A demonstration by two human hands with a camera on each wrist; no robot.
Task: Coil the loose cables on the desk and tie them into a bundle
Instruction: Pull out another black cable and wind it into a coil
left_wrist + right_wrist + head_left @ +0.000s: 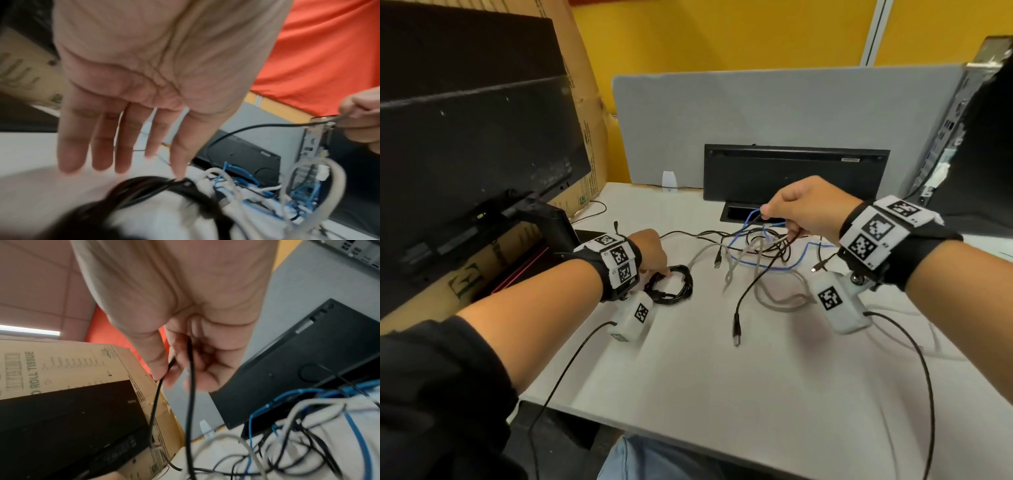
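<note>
Left hand (pixel 131 91) spread, fingers straight, fingertips (pixel 180 172) touching the black coil (pixel 671 284), which lies on the tabletop (pixel 722 377) toward its left edge. Right hand (pixel 804 209) raised over the far middle, thumb and fingers pinching a black cable (pixel 190 386) whose two strands hang down into the tangle (pixel 760 253). Tangle: loose black, grey and blue cables (pixel 774 265), crossed over one another on the tabletop, just in front of a black box (pixel 794 174). One black plug end (pixel 736 334) trails toward the near edge.
</note>
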